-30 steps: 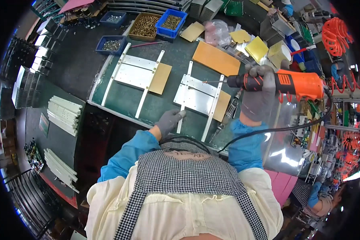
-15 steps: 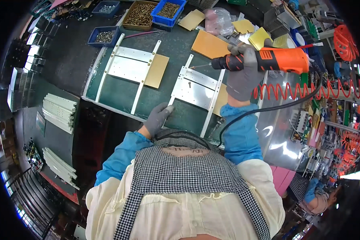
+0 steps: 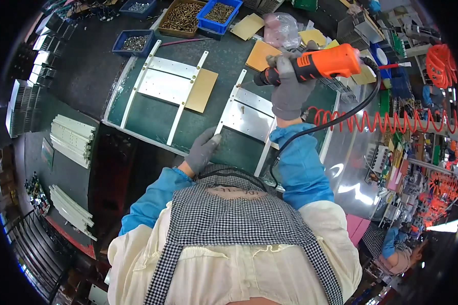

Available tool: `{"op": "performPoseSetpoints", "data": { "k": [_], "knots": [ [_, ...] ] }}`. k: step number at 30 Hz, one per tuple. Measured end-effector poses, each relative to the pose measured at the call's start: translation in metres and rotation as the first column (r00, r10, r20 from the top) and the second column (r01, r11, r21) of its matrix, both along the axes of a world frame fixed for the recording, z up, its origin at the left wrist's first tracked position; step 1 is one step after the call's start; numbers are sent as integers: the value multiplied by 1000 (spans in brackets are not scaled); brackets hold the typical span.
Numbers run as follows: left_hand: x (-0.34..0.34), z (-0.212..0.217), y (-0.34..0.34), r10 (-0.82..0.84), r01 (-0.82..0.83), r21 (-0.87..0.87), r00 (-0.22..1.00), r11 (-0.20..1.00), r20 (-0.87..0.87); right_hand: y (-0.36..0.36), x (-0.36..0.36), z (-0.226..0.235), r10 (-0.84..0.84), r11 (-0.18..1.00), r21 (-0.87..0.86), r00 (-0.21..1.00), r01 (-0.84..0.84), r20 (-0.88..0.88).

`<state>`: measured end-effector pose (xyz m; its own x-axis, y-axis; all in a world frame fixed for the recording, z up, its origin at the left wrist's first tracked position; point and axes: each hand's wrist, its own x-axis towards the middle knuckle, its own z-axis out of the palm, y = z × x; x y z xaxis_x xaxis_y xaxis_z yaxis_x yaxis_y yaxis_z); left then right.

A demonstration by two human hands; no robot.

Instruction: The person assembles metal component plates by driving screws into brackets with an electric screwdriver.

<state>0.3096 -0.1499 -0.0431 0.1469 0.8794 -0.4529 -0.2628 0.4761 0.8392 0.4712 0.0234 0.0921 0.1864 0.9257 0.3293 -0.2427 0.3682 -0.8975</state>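
Note:
My right hand [image 3: 291,94], in a grey glove, is wrapped round an orange and black electric screwdriver [image 3: 328,63]. Its black nose points left, over the far end of a metal frame. That frame has a silver panel [image 3: 247,121] laid across two pale rails, the left rail [image 3: 229,108] and the right rail [image 3: 265,151]. A brass-coloured screw [image 3: 238,86] shows near the far end of the left rail; whether the bit touches it I cannot tell. My left hand [image 3: 202,151], also gloved, pinches the near end of the left rail.
A second frame [image 3: 163,87] lies to the left, with a tan sheet [image 3: 202,91] under its right rail. Behind stand a small blue bin [image 3: 133,52], a brown box of brass parts [image 3: 180,34] and a bright blue bin [image 3: 220,26]. A black cable [image 3: 336,121] and red coiled hose [image 3: 381,122] run at right.
My right hand has carried the screwdriver left and slightly away from me, toward the left rail's far end. My left hand stays on the rail.

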Motion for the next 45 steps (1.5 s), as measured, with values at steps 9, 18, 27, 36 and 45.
{"op": "performPoseSetpoints", "data": {
  "k": [9, 18, 27, 36, 45],
  "knots": [
    [2, -3, 0, -2, -2, 53, 997, 999, 79, -17, -14, 18, 236, 970, -83, 969, -230, 68],
    [0, -5, 0, -6, 7, -22, 999, 1000, 51, -5, -18, 15, 226, 966, -166, 963, -201, 148],
    [-5, -10, -6, -17, 15, 26, 999, 1000, 46, 7, -22, -6, 324, 943, -138, 929, -302, 178],
    [-55, -25, -9, 39, 576, 439, 576, 689, -817, -20, 9, 59, 306, 946, -125, 951, -298, 51],
    [-62, -18, -27, 39, 369, 361, 651, 856, -758, -66, 14, 58, 347, 910, -175, 922, -375, -173]
  ]
}}
